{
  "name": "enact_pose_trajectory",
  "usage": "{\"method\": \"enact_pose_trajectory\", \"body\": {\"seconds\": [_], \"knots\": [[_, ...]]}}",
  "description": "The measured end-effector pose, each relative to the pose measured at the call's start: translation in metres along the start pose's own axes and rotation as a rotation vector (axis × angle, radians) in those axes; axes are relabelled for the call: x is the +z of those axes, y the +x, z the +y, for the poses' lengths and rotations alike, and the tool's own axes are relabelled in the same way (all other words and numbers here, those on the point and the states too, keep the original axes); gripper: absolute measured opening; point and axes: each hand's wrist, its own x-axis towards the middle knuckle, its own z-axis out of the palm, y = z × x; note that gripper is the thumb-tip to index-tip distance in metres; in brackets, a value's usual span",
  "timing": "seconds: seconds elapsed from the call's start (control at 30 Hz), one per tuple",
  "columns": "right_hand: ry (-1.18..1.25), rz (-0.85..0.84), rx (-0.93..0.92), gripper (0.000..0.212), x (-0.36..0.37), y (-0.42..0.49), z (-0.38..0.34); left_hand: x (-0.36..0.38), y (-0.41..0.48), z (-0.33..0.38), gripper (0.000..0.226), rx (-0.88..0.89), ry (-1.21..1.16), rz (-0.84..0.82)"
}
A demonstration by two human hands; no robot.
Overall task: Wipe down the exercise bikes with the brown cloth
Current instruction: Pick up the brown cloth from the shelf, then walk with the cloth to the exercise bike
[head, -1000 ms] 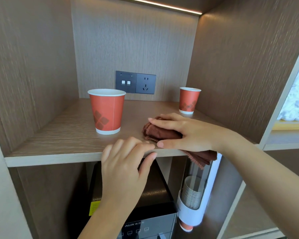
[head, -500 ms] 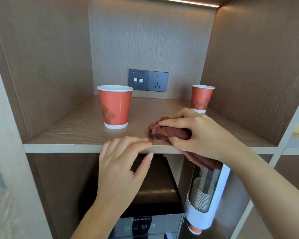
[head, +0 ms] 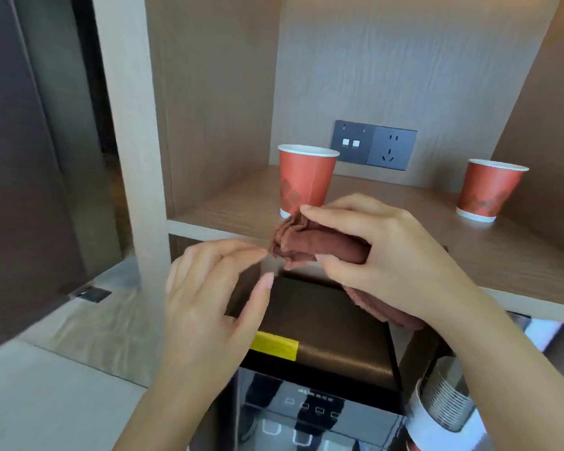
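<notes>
Brown cloth (head: 323, 249) | gripped by right hand (head: 388, 255); left hand (head: 205, 301) relaxed, empty, just beside

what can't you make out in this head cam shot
Head view only.
Exercise bikes: outside the frame.
Brown cloth: partly hidden inside the right hand.
Left hand: blur hides whether its fingertips touch the cloth.
Cup dispenser: cut off by the bottom edge.
Water machine panel: labels too small and blurred.

Self-service drinks corner of shared facility, not private kitchen. Signs: built-in wood-veneer shelf (head: 534, 265); red paper cup (head: 306, 180) and second red cup (head: 489, 190) on it; water dispenser (head: 323, 356) with button panel below; cup holder (head: 446, 408) full of stacked cups; socket panel (head: 375, 146) on back wall.
</notes>
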Motion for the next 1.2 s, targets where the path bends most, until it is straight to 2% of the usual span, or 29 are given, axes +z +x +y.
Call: {"method": "enact_pose_trajectory", "body": {"seconds": [0.23, 0.4, 0.57, 0.83, 1.2], "knots": [[0.232, 0.003, -0.166, 0.043, 0.036, 0.018, -0.051, -0.063, -0.024, -0.025, 0.021, -0.039, 0.257, 0.064], [0.405, -0.008, -0.267, 0.042, 0.074, 0.032, -0.104, -0.123, -0.048, -0.044, 0.019, -0.087, 0.417, 0.115], [0.543, -0.054, -0.356, 0.040, 0.120, 0.045, -0.169, -0.194, -0.076, -0.061, 0.019, -0.149, 0.674, 0.151], [0.715, -0.127, -0.471, 0.043, 0.196, 0.054, -0.302, -0.319, -0.132, -0.084, 0.026, -0.346, 1.039, 0.161], [1.002, -0.305, -0.594, 0.040, 0.283, 0.024, -0.522, -0.503, -0.217, -0.084, 0.038, -0.656, 1.368, 0.179]]}}
